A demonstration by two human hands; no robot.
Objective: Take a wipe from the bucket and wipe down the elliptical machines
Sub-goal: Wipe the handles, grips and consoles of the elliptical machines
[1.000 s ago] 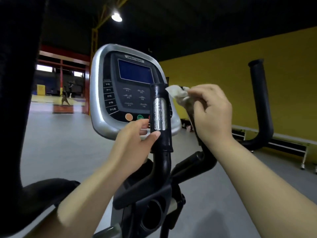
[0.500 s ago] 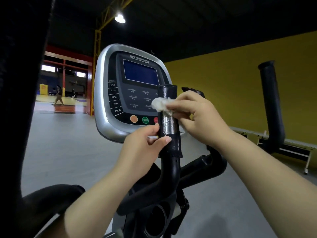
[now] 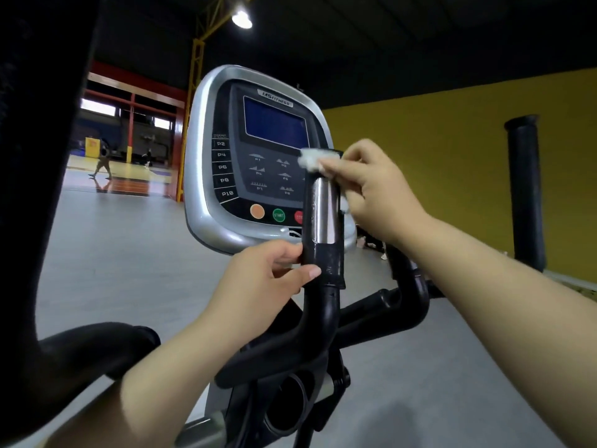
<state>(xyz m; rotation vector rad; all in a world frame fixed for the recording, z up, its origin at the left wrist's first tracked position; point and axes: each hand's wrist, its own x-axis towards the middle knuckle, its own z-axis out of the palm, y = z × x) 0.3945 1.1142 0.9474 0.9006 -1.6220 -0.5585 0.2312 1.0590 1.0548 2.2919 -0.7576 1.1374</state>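
Your right fingers (image 3: 342, 171) are curled together and clamped on the white wipe (image 3: 311, 161). The crumpled wad sticks out past your fingertips to the left and presses against the top end of the upright handlebar grip (image 3: 324, 263). A further scrap of the wipe shows under your palm, against the right side of the chrome sensor plate (image 3: 324, 211) set into that grip. Your right hand (image 3: 378, 195) sits just right of the grip, wrist angled down toward you.

Your left fingers (image 3: 284, 253) wrap behind the black lower section of the same grip. The thumb lies across its front just below the chrome plate, so your left hand (image 3: 258, 282) holds the grip from the left, well below the wipe.

Behind the grip stands the silver-edged console (image 3: 200, 176) with a blue screen, program keys down its left side, and an orange, a green START and a partly hidden red button along the bottom. The grip hides part of the console's right edge. Below, the bar curves down into the black frame, where a round cup holder (image 3: 284, 405) opens. A black moving handle (image 3: 525, 189) rises at the far right against the yellow wall (image 3: 436, 156). Another dark upright (image 3: 38, 156) fills the left edge. A grey floor (image 3: 122, 253) spreads beyond.
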